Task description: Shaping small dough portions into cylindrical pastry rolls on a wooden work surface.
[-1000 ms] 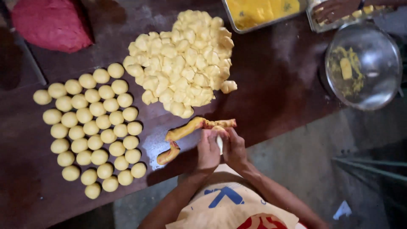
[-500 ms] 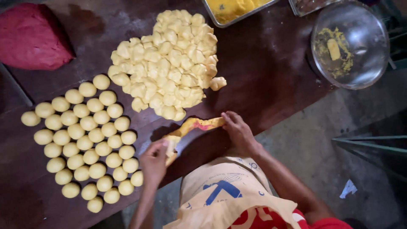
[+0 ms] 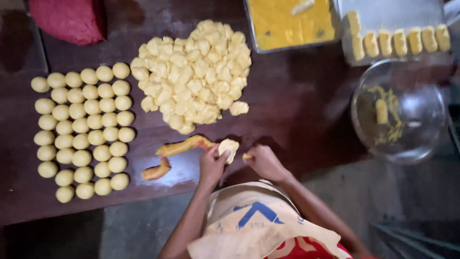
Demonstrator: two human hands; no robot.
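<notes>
Left hand [image 3: 211,165] fingers pinch a pale yellow dough piece [image 3: 229,147] off the orange-yellow dough rope [image 3: 184,146]; right hand [image 3: 262,162] fingers pinch a small dough bit [image 3: 247,156] beside it.

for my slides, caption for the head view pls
Left hand holds a pale dough piece beside a dough rope; right hand close by.

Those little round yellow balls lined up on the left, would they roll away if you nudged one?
Probably a little: the dough balls look round, though slightly flattened where they sit on the dark table. Packed neighbours would likely stop one. They look soft, so a firm pinch may dent them.
</notes>
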